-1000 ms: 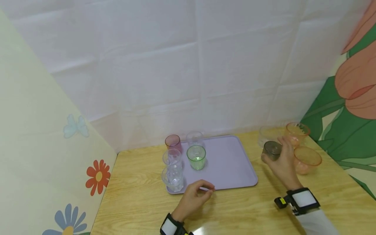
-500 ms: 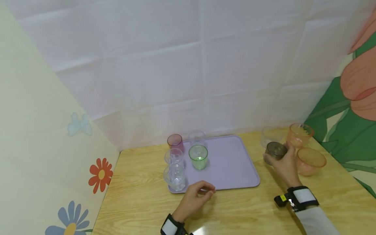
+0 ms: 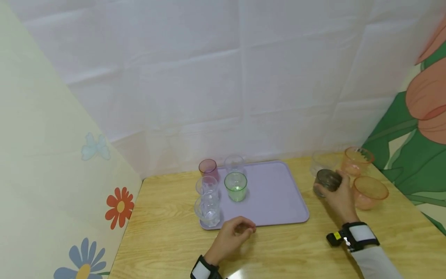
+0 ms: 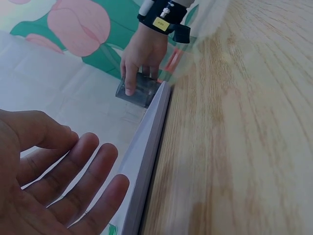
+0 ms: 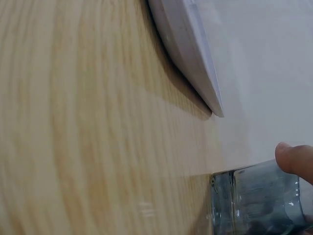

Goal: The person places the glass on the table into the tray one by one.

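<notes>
My right hand (image 3: 339,197) grips a dark grey glass (image 3: 328,181) between thumb and fingers, to the right of the lilac tray (image 3: 268,193). In the right wrist view the thumb lies near the rim of the grey glass (image 5: 259,198), and its base is right at the wood surface. My left hand (image 3: 231,236) hovers by the tray's front edge, holding nothing, its fingers loosely bent in the left wrist view. On the tray's left part stand a green glass (image 3: 235,190), a clear glass (image 3: 234,164) behind it, and two more clear glasses (image 3: 209,211) along the left edge.
A purple-pink glass (image 3: 208,170) stands at the tray's back left corner. Right of the grey glass are two orange bowls (image 3: 370,193), with a clear bowl (image 3: 322,161) behind it. A white sheet (image 3: 181,77) hangs along the back of the wooden table (image 3: 167,232).
My right hand has closed more fully around the grey glass, which has shifted slightly right and nearer. The left hand stays almost still. The head view has turned slightly.
</notes>
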Motion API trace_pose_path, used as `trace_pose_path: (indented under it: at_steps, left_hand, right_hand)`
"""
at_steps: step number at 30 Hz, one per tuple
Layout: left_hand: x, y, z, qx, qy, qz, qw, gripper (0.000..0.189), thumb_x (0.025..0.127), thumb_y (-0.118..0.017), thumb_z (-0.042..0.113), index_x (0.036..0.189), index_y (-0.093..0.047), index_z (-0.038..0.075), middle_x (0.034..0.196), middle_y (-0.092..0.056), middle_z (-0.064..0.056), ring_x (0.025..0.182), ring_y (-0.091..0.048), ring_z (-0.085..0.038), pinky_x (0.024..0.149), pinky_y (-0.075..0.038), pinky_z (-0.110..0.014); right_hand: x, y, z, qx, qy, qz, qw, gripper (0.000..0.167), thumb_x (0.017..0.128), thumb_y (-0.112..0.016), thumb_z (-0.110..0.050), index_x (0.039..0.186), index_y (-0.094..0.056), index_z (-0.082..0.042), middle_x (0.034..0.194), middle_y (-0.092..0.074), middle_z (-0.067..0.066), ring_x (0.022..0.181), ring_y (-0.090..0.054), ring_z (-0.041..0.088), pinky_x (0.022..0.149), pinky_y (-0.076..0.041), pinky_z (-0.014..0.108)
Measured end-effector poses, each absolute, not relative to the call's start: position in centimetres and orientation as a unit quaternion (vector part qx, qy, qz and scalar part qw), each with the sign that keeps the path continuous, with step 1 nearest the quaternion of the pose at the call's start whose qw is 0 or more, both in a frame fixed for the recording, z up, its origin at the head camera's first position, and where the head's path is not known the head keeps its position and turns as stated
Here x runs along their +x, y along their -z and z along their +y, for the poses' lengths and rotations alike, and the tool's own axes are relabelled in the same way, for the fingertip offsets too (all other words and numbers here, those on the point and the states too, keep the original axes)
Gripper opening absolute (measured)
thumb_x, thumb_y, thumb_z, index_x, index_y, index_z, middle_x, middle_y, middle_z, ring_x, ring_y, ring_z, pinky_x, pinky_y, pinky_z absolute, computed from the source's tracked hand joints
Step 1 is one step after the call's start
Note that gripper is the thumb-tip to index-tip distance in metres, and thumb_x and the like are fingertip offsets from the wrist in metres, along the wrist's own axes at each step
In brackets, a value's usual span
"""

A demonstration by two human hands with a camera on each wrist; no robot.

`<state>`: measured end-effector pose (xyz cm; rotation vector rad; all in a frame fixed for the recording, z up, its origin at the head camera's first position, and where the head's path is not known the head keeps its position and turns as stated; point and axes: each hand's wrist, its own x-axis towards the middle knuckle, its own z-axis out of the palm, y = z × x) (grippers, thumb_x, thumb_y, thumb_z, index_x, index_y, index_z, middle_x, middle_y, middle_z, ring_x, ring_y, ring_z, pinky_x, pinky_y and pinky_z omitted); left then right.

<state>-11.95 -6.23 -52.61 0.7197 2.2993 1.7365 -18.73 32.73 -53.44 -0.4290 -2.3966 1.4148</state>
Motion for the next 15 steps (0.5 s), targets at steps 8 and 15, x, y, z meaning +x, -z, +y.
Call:
trace_pose_path:
  at_steps: [8,15]
  left_hand:
    - [-11.81,52.69,-6.16,0.239,-0.581,0.773,0.094,0.013,0.101,-0.07,0.008,0.113,-0.076,0.006,0.107,-0.08,-0.012,0.097,-0.073,-0.005,0.086,-0.061,-0.021]
    - [-11.84,52.64,-6.05,0.239,-0.583,0.771,0.094,0.013,0.101,-0.07,0.008,0.113,-0.075,0.004,0.107,-0.08,-0.014,0.097,-0.073,-0.005,0.086,-0.06,-0.021]
  right_hand:
    - [-18.32,53.52,32.52,-0.159,-0.494,-0.84,0.161,0.099,0.094,-0.08,-0.026,0.165,-0.017,0.002,0.161,-0.035,0.041,0.145,-0.04,0.055,0.121,-0.032,0.066]
    - [-18.01,53.15,32.18,-0.156,-0.499,-0.838,0.157,0.099,0.092,-0.083,-0.023,0.163,-0.021,0.005,0.16,-0.037,0.04,0.144,-0.041,0.055,0.12,-0.034,0.067]
